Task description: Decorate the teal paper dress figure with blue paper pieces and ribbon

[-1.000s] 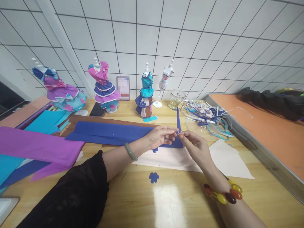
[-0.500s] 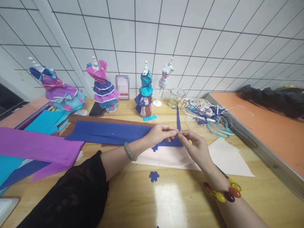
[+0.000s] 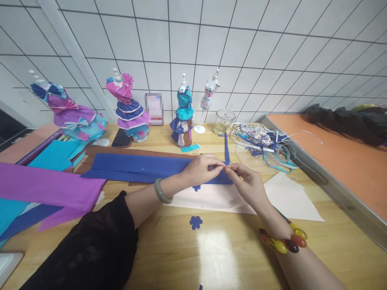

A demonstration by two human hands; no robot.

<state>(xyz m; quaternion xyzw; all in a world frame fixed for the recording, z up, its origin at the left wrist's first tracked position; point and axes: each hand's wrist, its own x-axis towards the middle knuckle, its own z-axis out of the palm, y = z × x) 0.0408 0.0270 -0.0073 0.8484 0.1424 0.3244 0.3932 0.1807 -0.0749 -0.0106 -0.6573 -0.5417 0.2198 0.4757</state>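
Above the blue sheet (image 3: 142, 167), my left hand (image 3: 204, 167) and my right hand (image 3: 245, 177) meet with thumbs and fingertips pinched together. What sits between the fingertips is too small to make out. A narrow blue strip (image 3: 226, 148) runs away just behind the fingertips; whether it is held or lies on the table cannot be told. Under the hands, a pale pink sheet (image 3: 208, 200) lies partly beneath the blue one. One blue paper flower (image 3: 196, 222) rests on the wood, and another blue flower (image 3: 197, 188) lies on the pale sheet, partly covered.
Along the wall stand several small dress forms, one in teal and blue (image 3: 184, 106), one bare white (image 3: 209, 90). A glass cup (image 3: 224, 121) stands beside a heap of ribbon scraps (image 3: 256, 139). Purple sheets (image 3: 60, 187) lie left; an orange surface (image 3: 338, 157) is at right.
My left fingers have closed in more on the pinch, while both hands stay at nearly the same spot. The whole view has shifted slightly.
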